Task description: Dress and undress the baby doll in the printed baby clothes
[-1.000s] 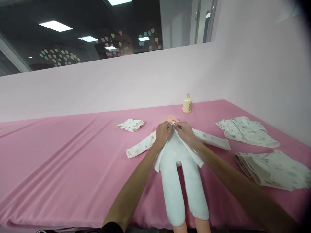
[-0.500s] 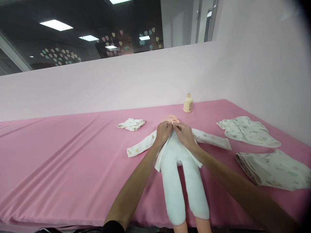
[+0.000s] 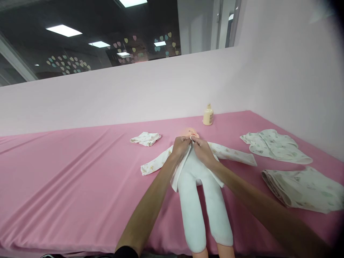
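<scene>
A baby doll (image 3: 197, 171) with a white cloth body lies on its back, its head away from me. It wears a white printed baby shirt (image 3: 157, 163) with both sleeves spread wide and the front hanging apart over the belly. At the collar, just below the doll's chin, my left hand (image 3: 181, 146) pinches one edge of the shirt. My right hand (image 3: 202, 148) grips the other edge right beside it, the fingertips of both hands nearly touching. Whatever fastening lies between the fingers is too small to make out.
Pink sheet (image 3: 80, 179) covers the table. A small folded printed cloth (image 3: 145, 138) lies left of the doll's head, and a pump bottle (image 3: 208, 115) stands behind it. To the right are a crumpled printed cloth (image 3: 274, 145) and a folded printed cloth (image 3: 303, 188). A wall (image 3: 129, 96) rises behind.
Both hands stay at the collar with only slight finger movement. More of the white collar edge shows between the fingertips. The view has shifted very slightly.
</scene>
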A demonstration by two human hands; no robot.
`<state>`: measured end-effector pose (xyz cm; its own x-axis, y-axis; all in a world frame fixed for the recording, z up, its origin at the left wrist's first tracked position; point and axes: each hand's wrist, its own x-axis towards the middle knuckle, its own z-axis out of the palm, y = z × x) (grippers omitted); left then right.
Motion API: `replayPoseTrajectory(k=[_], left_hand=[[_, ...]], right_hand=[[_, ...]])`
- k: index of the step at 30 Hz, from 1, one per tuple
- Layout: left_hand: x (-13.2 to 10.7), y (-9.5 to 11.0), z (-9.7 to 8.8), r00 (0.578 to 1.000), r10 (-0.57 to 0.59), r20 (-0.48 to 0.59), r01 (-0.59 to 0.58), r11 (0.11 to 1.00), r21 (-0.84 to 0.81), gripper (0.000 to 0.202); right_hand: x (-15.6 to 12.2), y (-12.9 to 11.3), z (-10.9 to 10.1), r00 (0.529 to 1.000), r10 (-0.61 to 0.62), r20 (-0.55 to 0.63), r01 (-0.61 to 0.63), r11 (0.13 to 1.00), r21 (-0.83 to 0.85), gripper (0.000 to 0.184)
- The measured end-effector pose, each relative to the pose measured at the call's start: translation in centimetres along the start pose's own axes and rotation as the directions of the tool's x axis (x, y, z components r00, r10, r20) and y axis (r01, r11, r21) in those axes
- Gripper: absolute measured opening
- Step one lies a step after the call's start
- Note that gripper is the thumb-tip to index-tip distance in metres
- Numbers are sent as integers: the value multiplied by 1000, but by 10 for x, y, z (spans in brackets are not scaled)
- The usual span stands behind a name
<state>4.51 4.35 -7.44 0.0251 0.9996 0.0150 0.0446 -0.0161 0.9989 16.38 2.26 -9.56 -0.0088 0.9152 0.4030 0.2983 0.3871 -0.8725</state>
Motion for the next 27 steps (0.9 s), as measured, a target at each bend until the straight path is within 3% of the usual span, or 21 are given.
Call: replayPoseTrajectory(k=[6,13,18,27], left_hand=[[3,2,-6,994,-91,66,92,996,-8,11],[2,8,-11,982,-164,94,167,986,-24,14],[2,7,-10,984,-155,83,158,987,-26,15],[3,1,-11,985,-116,130,125,990,-61,18]], right_hand=[[-1,-2,0,999,-14,39,13,1000,28,45],[-1,-4,1,996,64,59,-70,991,111,50],[-2,-5,1,985,164,55,-170,973,154,64],[0,-3,1,987,149,66,-158,970,183,62]])
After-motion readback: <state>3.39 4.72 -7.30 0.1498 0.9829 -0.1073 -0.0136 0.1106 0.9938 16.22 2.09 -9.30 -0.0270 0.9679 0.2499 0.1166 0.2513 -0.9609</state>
